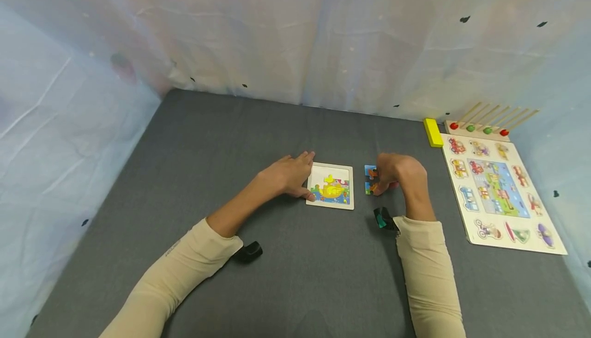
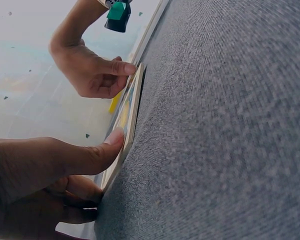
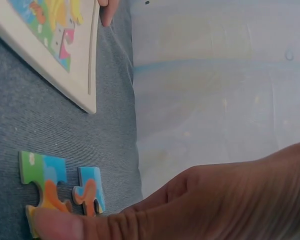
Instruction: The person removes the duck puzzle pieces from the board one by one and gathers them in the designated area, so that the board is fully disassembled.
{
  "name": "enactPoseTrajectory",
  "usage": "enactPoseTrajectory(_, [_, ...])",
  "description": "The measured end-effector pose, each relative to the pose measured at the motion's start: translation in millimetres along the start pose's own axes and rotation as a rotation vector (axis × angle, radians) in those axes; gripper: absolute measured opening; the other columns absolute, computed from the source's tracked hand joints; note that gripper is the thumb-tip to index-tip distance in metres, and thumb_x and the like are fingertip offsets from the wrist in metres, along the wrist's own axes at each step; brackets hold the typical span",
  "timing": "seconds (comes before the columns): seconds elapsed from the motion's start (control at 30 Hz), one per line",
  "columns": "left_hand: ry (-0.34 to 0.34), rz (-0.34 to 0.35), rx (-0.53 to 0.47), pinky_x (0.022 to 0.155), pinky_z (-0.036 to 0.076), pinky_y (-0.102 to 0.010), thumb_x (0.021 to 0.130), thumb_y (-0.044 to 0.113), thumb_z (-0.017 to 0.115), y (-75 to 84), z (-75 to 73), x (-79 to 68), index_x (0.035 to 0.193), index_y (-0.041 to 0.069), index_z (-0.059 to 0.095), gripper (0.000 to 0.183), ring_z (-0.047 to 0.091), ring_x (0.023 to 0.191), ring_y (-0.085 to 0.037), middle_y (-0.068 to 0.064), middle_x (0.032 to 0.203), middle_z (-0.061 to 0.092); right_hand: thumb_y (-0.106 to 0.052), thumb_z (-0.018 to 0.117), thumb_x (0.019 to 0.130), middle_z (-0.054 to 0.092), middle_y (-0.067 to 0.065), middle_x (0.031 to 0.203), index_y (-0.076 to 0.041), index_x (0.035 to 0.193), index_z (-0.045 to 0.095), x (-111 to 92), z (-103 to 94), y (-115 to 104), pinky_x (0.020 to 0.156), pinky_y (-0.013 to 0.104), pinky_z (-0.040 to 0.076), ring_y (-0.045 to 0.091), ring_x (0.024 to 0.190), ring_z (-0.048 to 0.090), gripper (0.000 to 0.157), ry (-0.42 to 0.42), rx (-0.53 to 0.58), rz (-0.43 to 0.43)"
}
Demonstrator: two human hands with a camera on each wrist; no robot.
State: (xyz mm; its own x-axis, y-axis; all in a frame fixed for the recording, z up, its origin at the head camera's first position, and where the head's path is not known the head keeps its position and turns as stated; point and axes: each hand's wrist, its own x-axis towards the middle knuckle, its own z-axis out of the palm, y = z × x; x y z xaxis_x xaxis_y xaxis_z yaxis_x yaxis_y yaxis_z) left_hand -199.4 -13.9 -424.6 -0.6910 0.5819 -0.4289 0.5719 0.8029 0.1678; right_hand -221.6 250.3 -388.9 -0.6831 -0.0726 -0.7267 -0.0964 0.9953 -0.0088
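Note:
A square wooden jigsaw tray (image 1: 314, 206) lies on the table, partly filled with pieces forming a yellow picture. My left hand (image 1: 288, 176) holds its left side, the thumb on the near left corner and the fingers toward the far one; the left wrist view shows the thumb (image 2: 102, 155) pressing on the rim. To the right of the tray my right hand (image 1: 399, 171) pinches at a green, blue and orange puzzle piece (image 3: 54, 172). Its thumb covers part of that piece. Another blue and orange piece (image 3: 91, 182) lies beside it. My right fingertips are mostly hidden.
At the right lies a large picture board (image 1: 485, 233) with vehicle and toy shapes. Behind it stand a wooden rack with pegs (image 1: 500, 135) and beads, and a yellow block (image 1: 433, 133). A pale curtain (image 1: 258, 30) hangs along the grey table's (image 1: 221, 138) far edge.

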Motion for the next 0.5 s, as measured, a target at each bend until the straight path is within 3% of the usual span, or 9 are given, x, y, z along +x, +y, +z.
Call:
enactPoseTrajectory(0.1, [-0.002,0.0,-0.002,0.133,0.024,-0.053,0.094,0.058,0.071,-0.2,1.4,0.2,0.164,0.0,0.026,0.101,0.014,0.166,-0.026,-0.013,0.177,0.013,-0.033,0.087,0.087,0.072,0.006,0.085,-0.005,0.089,0.073,-2.1,0.1,-0.3,0.068,0.031,0.048,0.017,0.079,0.063,0.031,0.006,0.004,0.016])
enactPoseTrajectory(0.23, [-0.002,-0.005,0.006,0.133,0.024,-0.053,0.093,0.058,0.072,-0.7,1.6,0.2,0.164,0.0,0.026,0.103,0.014,0.166,-0.025,-0.013,0.177,0.014,-0.029,0.086,0.088,0.064,0.002,0.077,-0.007,0.082,0.071,-6.8,-0.2,-0.5,0.064,0.029,0.044,0.015,0.074,0.056,0.028,0.039,0.023,-0.033])
enactPoseTrajectory(0.37, [-0.012,-0.003,0.011,0.133,0.024,-0.053,0.092,0.059,0.073,-0.8,1.2,0.0,0.164,0.0,0.026,0.104,0.014,0.166,-0.026,-0.013,0.177,0.014,-0.023,0.084,0.09,0.054,-0.003,0.068,-0.01,0.073,0.066,-13.9,-0.4,-1.9,0.059,0.026,0.038,0.012,0.066,0.048,0.028,0.087,0.078,-0.153])
enactPoseTrajectory(0.5, [-0.007,0.001,0.021,0.132,0.025,-0.053,0.092,0.06,0.072,-1.5,1.2,0.2,0.164,0.0,0.026,0.105,0.014,0.166,-0.026,-0.013,0.177,0.014,-0.015,0.081,0.092,0.056,0.0,0.074,-0.008,0.081,0.066,-18.3,-0.8,-7.9,0.062,0.028,0.04,0.013,0.068,0.049,0.02,0.189,0.114,-0.344])
